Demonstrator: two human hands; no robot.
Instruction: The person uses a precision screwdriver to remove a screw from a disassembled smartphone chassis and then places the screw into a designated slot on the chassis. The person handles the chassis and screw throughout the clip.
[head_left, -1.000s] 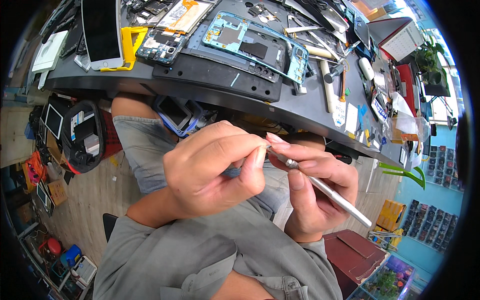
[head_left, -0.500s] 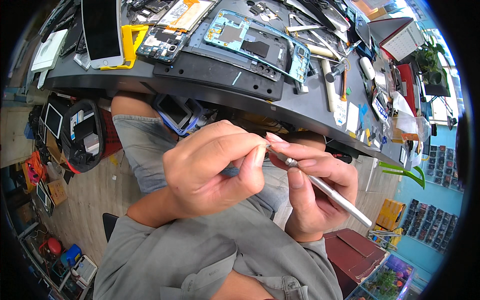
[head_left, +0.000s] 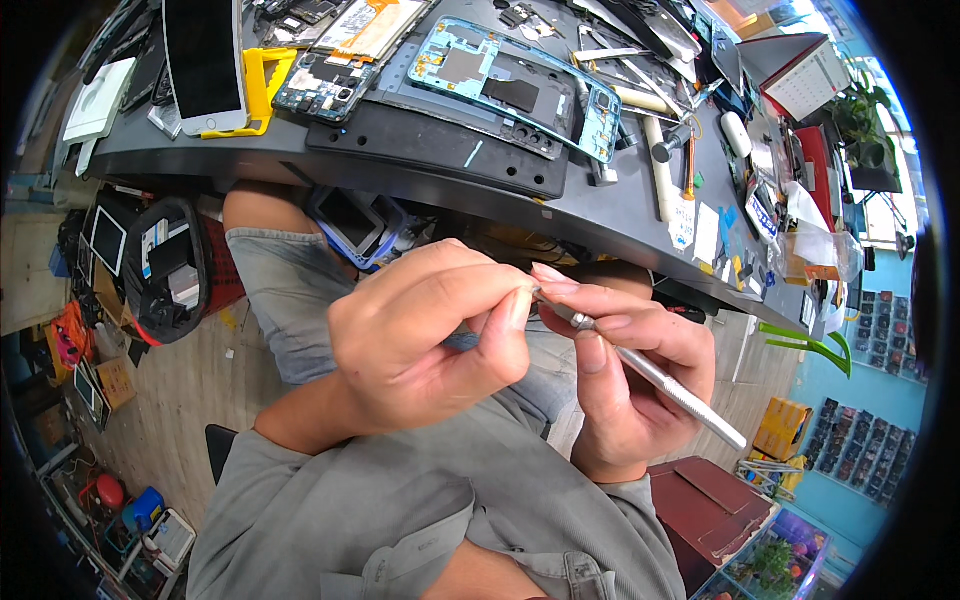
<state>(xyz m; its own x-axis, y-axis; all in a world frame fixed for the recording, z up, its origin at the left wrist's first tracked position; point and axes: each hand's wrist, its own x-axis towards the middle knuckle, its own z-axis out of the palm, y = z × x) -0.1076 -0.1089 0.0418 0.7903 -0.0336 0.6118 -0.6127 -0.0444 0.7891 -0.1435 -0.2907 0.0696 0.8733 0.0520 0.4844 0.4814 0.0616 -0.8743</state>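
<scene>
My right hand (head_left: 650,380) is closed round a slim silver craft knife handle (head_left: 690,402), knurled along its length. Its back end points to the lower right, its collet end up and left. Thumb and fingertips of my left hand (head_left: 430,335) are pinched together at that front end. Whatever lies in this pinch, perhaps the tip of the knife, is too small and too covered to make out. Both hands are close together above my lap, short of the bench edge.
On the grey bench (head_left: 400,165) lie a blue phone frame (head_left: 560,95) over a black pad, an opened phone (head_left: 330,85), a white-framed phone (head_left: 205,70) on a yellow stand (head_left: 268,90), and scattered tools. A bin (head_left: 180,265) stands at left, a dark red case (head_left: 705,510) at lower right.
</scene>
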